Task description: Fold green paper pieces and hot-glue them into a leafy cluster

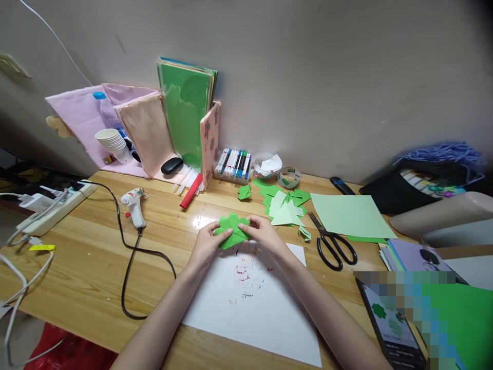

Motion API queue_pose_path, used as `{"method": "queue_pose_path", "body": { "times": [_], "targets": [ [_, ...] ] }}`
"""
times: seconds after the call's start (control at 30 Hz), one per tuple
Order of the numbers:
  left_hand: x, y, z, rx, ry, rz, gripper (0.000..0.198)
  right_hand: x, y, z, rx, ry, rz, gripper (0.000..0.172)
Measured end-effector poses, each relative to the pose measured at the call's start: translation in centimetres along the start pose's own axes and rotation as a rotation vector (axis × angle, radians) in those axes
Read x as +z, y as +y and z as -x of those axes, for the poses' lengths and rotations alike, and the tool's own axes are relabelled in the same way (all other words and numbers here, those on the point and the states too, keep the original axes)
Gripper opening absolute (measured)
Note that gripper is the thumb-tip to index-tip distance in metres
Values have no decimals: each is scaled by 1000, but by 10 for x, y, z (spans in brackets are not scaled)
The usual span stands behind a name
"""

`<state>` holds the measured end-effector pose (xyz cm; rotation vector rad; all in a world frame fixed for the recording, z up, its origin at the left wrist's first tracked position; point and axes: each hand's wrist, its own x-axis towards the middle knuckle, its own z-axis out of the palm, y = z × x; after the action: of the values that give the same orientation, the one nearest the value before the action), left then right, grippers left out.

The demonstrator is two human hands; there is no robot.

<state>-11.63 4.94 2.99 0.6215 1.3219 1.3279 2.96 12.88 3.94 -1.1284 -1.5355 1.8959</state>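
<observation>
A green folded paper clover (233, 232) is held up between both hands, above the far edge of a white sheet (254, 308) marked with coloured strokes. My left hand (210, 239) pinches its left side, the thumb lying on the near face. On the other side my right hand (263, 232) grips the clover's right edge between thumb and fingers. Behind it on the table lies a small folded green paper piece (244, 192). Green paper scraps (287, 205) are heaped just beyond my right hand. Black-handled scissors (330, 241) rest to the right.
A hot glue gun (134, 208) with a black cord stands at left, near a power strip (57, 205). Markers (233, 164), a tape roll (288, 177) and a red stick (191, 191) lie toward the wall. Pale green paper (352, 213) and a phone (391, 324) are at right.
</observation>
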Motion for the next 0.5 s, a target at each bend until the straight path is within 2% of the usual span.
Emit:
{"method": "queue_pose_path", "body": {
  "times": [0.17,0.5],
  "targets": [
    [0,1,1,-40,-31,-2,49,1,0,0,-10,2,5,39],
    [-1,1,1,-56,-7,-69,46,1,-1,2,-10,-38,53,34]
  ]
}}
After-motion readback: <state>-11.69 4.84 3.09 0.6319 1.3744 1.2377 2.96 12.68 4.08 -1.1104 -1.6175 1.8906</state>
